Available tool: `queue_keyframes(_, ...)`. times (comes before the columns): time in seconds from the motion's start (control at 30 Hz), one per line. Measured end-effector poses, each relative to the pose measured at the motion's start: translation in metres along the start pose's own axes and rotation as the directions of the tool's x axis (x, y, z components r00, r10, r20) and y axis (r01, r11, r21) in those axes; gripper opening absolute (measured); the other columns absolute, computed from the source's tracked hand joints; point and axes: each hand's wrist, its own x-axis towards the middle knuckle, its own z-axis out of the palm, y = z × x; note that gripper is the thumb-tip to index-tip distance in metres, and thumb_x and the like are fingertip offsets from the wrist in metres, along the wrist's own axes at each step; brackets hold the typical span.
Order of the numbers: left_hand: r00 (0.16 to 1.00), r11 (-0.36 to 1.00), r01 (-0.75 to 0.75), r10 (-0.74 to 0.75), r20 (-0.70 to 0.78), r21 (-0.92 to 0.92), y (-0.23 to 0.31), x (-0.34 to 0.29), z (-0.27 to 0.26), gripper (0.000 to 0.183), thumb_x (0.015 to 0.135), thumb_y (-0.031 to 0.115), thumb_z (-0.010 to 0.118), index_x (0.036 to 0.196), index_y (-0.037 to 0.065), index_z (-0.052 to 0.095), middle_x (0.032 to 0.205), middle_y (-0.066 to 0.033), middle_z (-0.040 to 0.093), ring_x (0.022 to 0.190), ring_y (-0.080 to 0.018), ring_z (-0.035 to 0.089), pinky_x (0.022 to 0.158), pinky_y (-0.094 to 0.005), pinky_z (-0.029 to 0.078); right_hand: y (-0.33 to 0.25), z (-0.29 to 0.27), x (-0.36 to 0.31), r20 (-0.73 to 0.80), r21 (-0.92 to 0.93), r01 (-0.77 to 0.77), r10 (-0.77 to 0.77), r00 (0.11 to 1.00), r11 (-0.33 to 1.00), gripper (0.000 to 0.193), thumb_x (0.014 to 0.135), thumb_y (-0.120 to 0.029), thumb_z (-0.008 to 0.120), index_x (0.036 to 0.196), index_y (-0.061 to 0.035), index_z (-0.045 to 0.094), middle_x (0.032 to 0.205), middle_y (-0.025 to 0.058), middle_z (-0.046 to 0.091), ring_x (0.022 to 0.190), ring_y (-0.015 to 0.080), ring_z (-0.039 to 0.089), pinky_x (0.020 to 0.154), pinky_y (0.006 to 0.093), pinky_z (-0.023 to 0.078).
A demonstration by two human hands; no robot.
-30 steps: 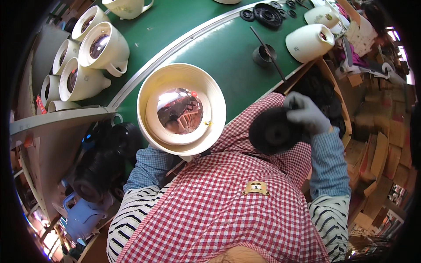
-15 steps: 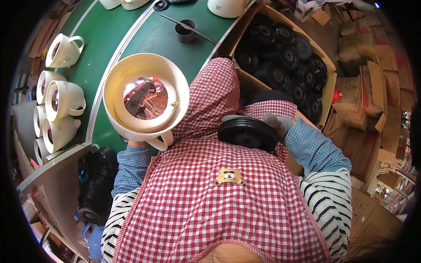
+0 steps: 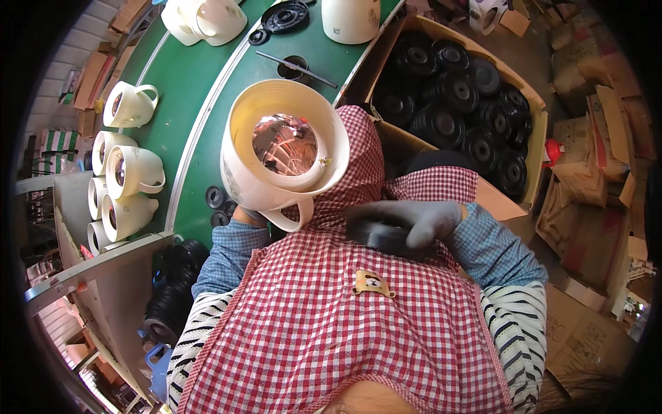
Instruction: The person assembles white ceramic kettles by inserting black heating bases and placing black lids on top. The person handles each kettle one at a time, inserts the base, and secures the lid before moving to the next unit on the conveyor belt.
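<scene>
A cream-white jug shell (image 3: 238, 169) with a side handle is tilted so its wide mouth faces me. Inside it sits a shiny, mirror-like liner (image 3: 284, 141) within a pale ring. My left hand (image 3: 249, 217) holds the jug from beneath; most of its fingers are hidden behind the shell. My right hand (image 3: 434, 219), in a grey glove, grips a round black ribbed disc (image 3: 379, 234) in front of my red checked apron. The disc is smeared by motion. A gap separates it from the jug's handle.
To the right, a cardboard box (image 3: 538, 148) holds several black discs. Several white jugs (image 3: 134, 172) line the left of the green bench (image 3: 183, 107). A black cup (image 3: 293, 67) with a rod across it stands ahead. Black parts (image 3: 169, 303) are stacked at lower left.
The jug has moved right, closer to the disc, and tilted more. My right hand has come over the top of the disc, which is now blurred. The whole view has shifted slightly.
</scene>
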Motion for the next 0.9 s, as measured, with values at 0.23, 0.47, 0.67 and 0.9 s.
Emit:
queue_keyframes(0.23,0.997,0.997,0.071,-0.070,0.028,-0.037,-0.007,0.009,0.002,0.068,0.103,0.051,0.050,0.151,0.004,0.044,0.148,-0.0171,0.055,0.130,-0.0325,0.058,0.110,-0.0452,0.047,-0.005,-0.013,-0.036,-0.332,0.193,0.865,-0.799,0.502,0.464,0.106,0.083,-0.045,0.079,0.161,-0.0003,0.021,0.157,0.0208,0.039,0.147,0.0256,0.038,0.123,0.0396,0.028)
queue_keyframes(0.47,0.988,0.988,0.146,-0.143,0.066,-0.053,-0.022,0.028,0.006,0.069,0.104,0.053,0.048,0.152,0.004,0.043,0.148,-0.0172,0.055,0.130,-0.0327,0.058,0.110,-0.0456,0.047,-0.024,-0.005,0.007,-0.283,-0.634,0.666,-0.919,0.274,0.393,0.113,0.073,-0.058,0.082,0.155,0.0045,0.035,0.160,0.0235,0.030,0.149,0.0358,0.031,0.122,0.0454,0.022)
queue_keyframes(0.67,0.967,0.961,0.246,-0.235,0.096,-0.129,-0.027,0.026,0.011,0.082,0.102,0.067,0.039,0.154,0.004,0.040,0.150,-0.0187,0.052,0.131,-0.0339,0.057,0.111,-0.0454,0.046,-0.019,-0.012,0.007,-0.157,-0.871,0.430,-0.964,0.216,0.238,0.115,0.072,-0.070,0.076,0.153,0.0042,0.041,0.157,0.0311,0.029,0.147,0.0422,0.032,0.121,0.0490,0.023)
queue_keyframes(0.9,0.955,0.957,0.273,-0.257,0.146,-0.097,-0.029,0.034,0.015,0.088,0.099,0.073,0.036,0.156,0.006,0.038,0.153,-0.0182,0.049,0.135,-0.0345,0.053,0.112,-0.0471,0.043,-0.013,-0.008,0.001,-0.146,-0.918,0.334,-0.967,0.210,0.211,0.114,0.073,-0.073,0.074,0.152,0.0032,0.042,0.157,0.0323,0.031,0.146,0.0461,0.033,0.120,0.0525,0.025)
